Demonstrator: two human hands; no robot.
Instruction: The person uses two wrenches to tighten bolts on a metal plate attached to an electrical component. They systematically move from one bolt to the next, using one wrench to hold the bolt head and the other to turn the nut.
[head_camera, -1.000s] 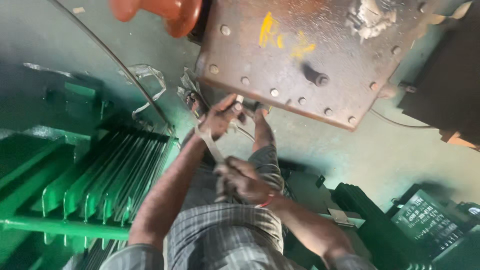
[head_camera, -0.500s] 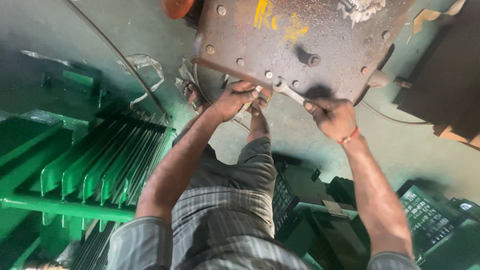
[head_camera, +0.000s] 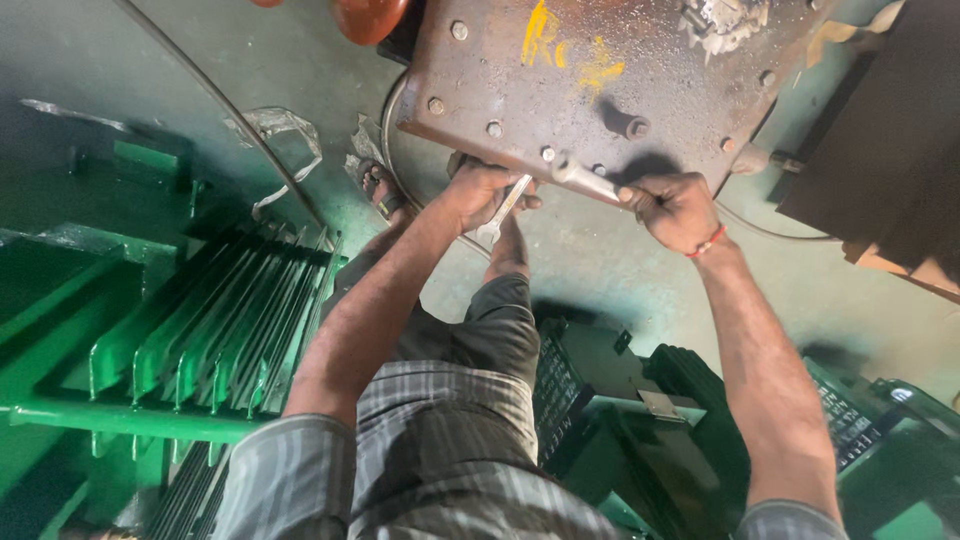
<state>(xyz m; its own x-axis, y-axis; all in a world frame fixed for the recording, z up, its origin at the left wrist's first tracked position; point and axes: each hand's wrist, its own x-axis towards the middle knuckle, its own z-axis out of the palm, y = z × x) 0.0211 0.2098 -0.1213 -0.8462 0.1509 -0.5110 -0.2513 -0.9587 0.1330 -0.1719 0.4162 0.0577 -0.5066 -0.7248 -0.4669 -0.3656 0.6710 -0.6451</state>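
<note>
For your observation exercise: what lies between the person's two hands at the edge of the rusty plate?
In the head view, a ratchet tool held by the right hand spans the gap toward the left hand, which grips a spanner, below the rusty plate.

One rusty steel plate (head_camera: 600, 70). Two hands at its lower edge: left hand (head_camera: 480, 195), right hand (head_camera: 675, 210). Two wrenches: spanner (head_camera: 503, 210), socket wrench (head_camera: 585, 180).

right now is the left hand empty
No, the left hand grips a spanner by the edge of the rusty metal plate.

Grey floor (head_camera: 620, 260), rusty steel plate (head_camera: 600, 70), cable (head_camera: 215, 100)
</note>
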